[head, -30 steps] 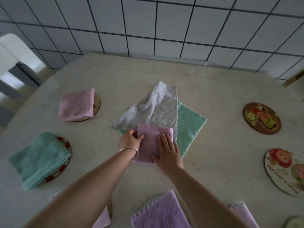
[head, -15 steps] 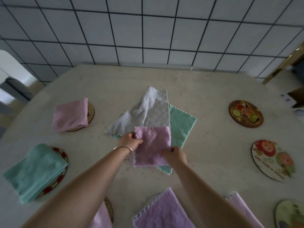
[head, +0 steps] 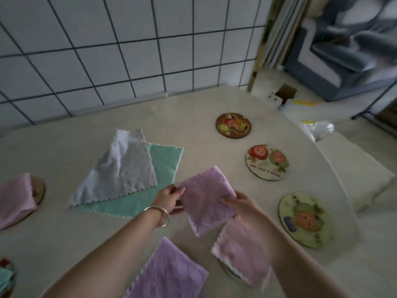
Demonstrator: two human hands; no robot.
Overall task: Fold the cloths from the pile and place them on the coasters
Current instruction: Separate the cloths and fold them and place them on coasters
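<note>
Two hands hold a folded purple cloth [head: 206,198] lifted above the pale counter [head: 193,125] — the left hand [head: 169,200] pinches its left edge, the right hand [head: 238,204] grips its right edge. A bracelet [head: 160,216] is worn on the left wrist. Behind, a grey cloth [head: 120,168] is spread over a green cloth [head: 165,162]. Three picture coasters [head: 233,125] are lined up bare on the right — well apart from the pile. A pink folded cloth [head: 240,248] is seen on a coaster just below the held one.
</note>
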